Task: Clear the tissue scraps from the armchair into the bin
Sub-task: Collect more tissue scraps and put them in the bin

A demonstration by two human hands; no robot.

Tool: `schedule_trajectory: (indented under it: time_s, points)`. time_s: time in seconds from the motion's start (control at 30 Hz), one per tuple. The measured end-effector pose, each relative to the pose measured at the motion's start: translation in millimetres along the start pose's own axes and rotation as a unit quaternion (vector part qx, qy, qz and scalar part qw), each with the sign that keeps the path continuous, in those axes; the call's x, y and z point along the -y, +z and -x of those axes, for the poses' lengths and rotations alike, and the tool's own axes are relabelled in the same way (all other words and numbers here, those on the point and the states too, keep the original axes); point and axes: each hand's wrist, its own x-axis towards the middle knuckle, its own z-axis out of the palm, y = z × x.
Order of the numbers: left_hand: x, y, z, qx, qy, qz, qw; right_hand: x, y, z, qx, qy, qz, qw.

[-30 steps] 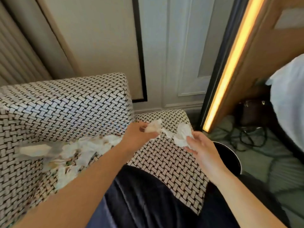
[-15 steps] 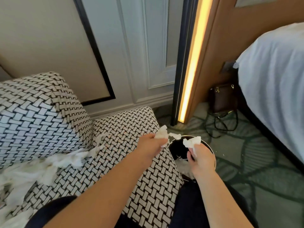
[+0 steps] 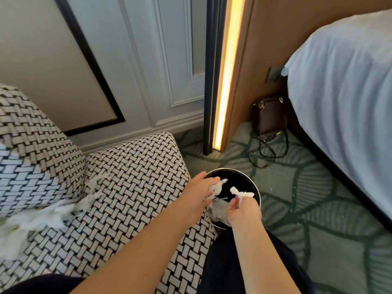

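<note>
The armchair has a black-and-white woven cover and fills the lower left. A heap of white tissue scraps lies on its seat at the left, against the backrest. The round black bin stands on the floor beside the armchair's right edge, with crumpled tissue inside. Both hands hover over the bin's mouth. My left hand holds a small tissue scrap at its fingertips. My right hand pinches another tissue scrap.
A bed with a white duvet runs along the right. A brown bag with dark cords sits on the green patterned carpet beside a lit strip on a wooden panel. A few white crumbs lie on the carpet near the bin.
Both hands carried their tissue scraps rightward off the armchair seat and now hang lower, over the bin's mouth. The view swung right, showing more of the bed.
</note>
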Motion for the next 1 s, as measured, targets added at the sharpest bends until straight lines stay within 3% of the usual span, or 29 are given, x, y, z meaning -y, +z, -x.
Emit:
schedule_trajectory:
  time_s: [0.03,0.1,0.13,0.2,0.23,0.5,0.73,1.0]
  points:
    - [0,-1,2,0.011,0.001,-0.013,1.0,4,8,11,-0.016,0.038,0.062,0.997]
    - [0,-5,6,0.026,0.007,-0.035,0.999,-2,-2,8,-0.008,-0.008,0.218,0.976]
    - [0,-7,8,0.029,0.01,-0.044,0.999,-3,0,8,-0.018,0.0,0.221,0.975]
    - [0,-12,11,0.031,0.017,-0.057,0.998,-3,6,2,0.02,0.025,0.043,0.999]
    - [0,-14,13,0.029,0.021,-0.059,0.998,-3,5,6,0.02,0.043,0.02,0.999]
    - [-1,-29,37,0.012,0.036,-0.079,0.996,-9,-1,44,0.101,0.099,0.062,0.988]
    - [-5,-48,75,-0.016,0.051,-0.054,0.997,-12,-16,62,0.195,0.016,0.099,0.976]
    - [-8,-96,141,-0.019,0.116,-0.004,0.993,-29,-33,114,0.267,-0.09,0.232,0.931]
